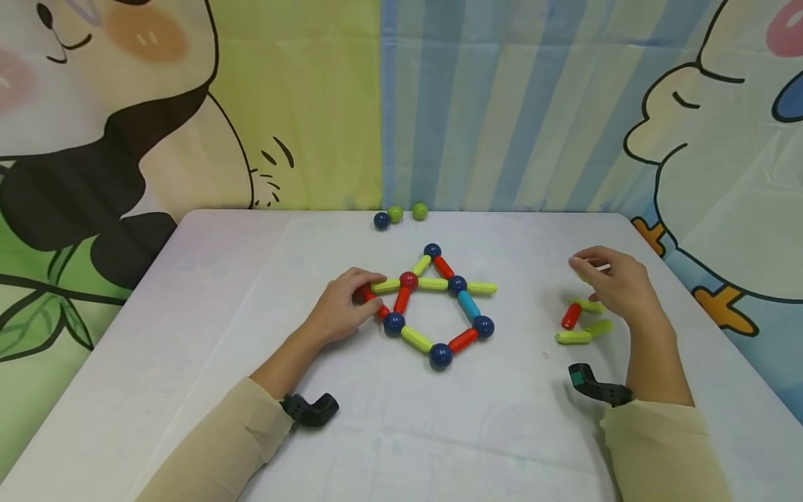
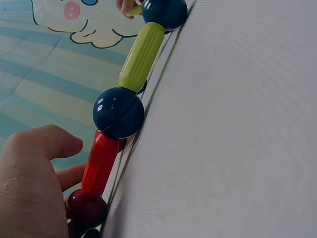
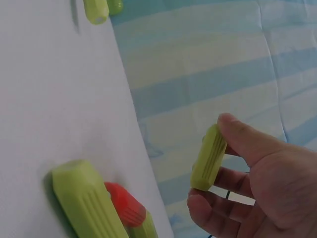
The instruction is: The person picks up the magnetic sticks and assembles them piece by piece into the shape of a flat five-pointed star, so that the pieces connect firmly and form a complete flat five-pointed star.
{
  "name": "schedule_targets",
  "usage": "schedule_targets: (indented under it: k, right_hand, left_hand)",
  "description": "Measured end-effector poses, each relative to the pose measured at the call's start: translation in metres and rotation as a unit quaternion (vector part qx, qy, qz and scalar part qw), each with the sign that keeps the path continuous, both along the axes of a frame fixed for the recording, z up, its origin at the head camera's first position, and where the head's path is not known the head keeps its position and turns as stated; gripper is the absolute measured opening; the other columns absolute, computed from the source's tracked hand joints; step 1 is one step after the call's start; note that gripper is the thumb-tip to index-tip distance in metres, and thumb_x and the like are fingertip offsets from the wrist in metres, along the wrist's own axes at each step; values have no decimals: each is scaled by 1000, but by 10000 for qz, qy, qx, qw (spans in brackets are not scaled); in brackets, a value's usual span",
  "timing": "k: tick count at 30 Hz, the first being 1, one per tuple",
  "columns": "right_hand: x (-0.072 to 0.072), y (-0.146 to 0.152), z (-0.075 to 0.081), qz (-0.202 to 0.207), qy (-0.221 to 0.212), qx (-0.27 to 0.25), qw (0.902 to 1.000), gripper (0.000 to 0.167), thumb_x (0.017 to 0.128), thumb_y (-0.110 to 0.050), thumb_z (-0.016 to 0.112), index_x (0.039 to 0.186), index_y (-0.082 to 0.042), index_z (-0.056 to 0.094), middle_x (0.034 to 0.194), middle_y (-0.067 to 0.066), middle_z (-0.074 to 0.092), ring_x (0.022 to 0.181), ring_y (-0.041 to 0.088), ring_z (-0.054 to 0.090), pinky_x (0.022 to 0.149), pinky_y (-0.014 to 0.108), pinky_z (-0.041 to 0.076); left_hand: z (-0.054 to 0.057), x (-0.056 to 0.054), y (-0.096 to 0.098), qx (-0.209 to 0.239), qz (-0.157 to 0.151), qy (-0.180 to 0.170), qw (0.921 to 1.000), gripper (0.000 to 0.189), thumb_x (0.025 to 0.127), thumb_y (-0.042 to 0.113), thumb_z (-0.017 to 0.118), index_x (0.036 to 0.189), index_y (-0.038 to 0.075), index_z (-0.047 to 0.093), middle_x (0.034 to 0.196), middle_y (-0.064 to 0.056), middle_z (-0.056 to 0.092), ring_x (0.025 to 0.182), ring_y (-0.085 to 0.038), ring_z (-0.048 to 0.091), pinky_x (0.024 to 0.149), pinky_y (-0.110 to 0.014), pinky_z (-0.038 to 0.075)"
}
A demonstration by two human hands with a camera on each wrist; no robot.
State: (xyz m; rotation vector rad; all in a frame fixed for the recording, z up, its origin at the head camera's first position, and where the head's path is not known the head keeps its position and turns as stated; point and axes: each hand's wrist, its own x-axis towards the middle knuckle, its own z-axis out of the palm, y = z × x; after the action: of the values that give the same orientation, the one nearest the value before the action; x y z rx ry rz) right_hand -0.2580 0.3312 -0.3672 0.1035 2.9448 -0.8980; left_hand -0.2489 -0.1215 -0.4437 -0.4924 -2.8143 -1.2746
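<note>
Magnetic rods and balls are joined on the table in a flat ring with side branches. My left hand [image 1: 345, 307] holds the red ball [image 2: 87, 207] at its left end, thumb and fingers around it; a red rod [image 2: 100, 164] runs from that ball to a dark blue ball [image 2: 118, 113]. Another red ball [image 1: 408, 280] and a light blue rod [image 1: 468, 305] sit farther along. Raised on the right, my right hand [image 1: 615, 279] pinches a yellow-green rod [image 3: 210, 157] between thumb and fingers. That rod is mostly hidden in the head view.
Beneath my right hand lie a loose red rod [image 1: 571, 316] and several yellow-green rods [image 1: 574, 337]. A dark blue ball [image 1: 381, 221] and two green balls [image 1: 419, 210] stand at the back edge of the white table [image 1: 502, 432]. A printed curtain [image 1: 502, 104] hangs behind.
</note>
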Motion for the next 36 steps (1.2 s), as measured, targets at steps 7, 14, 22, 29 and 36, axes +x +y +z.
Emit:
schedule_targets:
  k: [7,14,22,29,36]
  right_hand:
    - [-5,-32,0,932,-565,-275,9937,48,101,-48,63,131,-11,65,129,19,60,89,31,65,66,36,60]
    - [-9,-59,-11,1594,-897,206,9829,31,95,-38,73,118,-17,75,117,9,66,95,27,59,65,32,53]
    - [-9,-67,-16,1744,-1041,536,9777,23,94,-32,75,113,-19,77,113,6,70,93,25,55,69,31,47]
    - [-9,-66,-13,1777,-1151,675,9750,33,88,-32,82,118,-19,75,117,6,68,100,26,54,77,32,46]
    - [-8,-54,-12,1617,-1497,559,9738,39,89,-18,79,127,-15,71,122,13,62,100,28,55,73,32,49]
  left_hand:
    - [0,0,1,-11,-2,-9,10000,42,94,21,68,136,18,67,134,-6,63,123,-26,59,109,-46,49]
    - [3,1,2,-47,6,-21,10000,43,94,22,68,137,19,66,135,-6,63,123,-26,59,109,-47,50]
    - [2,0,3,-71,-17,-20,10000,43,94,22,68,137,19,66,134,-6,63,121,-25,59,107,-45,50]
    - [2,0,1,-82,-17,2,10000,43,94,21,68,137,18,66,133,-6,63,119,-24,59,106,-45,51]
    - [1,0,0,-94,-40,53,9999,43,93,21,68,137,18,66,133,-6,63,117,-24,59,104,-44,51]
